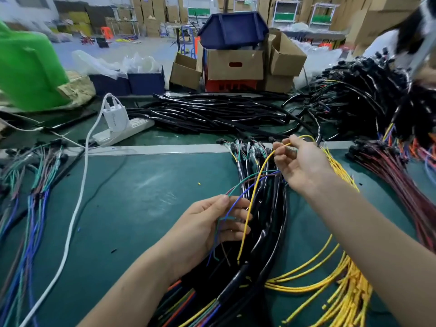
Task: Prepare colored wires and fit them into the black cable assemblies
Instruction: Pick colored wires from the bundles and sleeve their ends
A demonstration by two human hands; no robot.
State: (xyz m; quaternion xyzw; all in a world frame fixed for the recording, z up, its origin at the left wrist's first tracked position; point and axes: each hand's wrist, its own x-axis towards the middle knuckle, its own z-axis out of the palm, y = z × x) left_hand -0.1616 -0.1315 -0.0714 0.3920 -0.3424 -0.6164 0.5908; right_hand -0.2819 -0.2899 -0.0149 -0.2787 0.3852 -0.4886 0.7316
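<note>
My left hand [212, 223] holds a small bunch of thin wires [232, 210], blue, green and brown, which arc up from a bundle of black cable assemblies [271, 220] lying across the green mat. A single yellow wire [256, 185] runs from beside my left fingers up to my right hand [299, 164], which pinches its upper end between thumb and fingertips. Loose yellow wires [335, 286] lie in a heap under my right forearm.
More black cables [212, 112] are piled behind the metal strip, with a large tangle [358, 100] at the far right. Red-brown wires [401, 185] lie right, coloured wire bundles [28, 197] left. A white power strip [122, 131] with a charger and its cord crosses the mat. Boxes stand behind.
</note>
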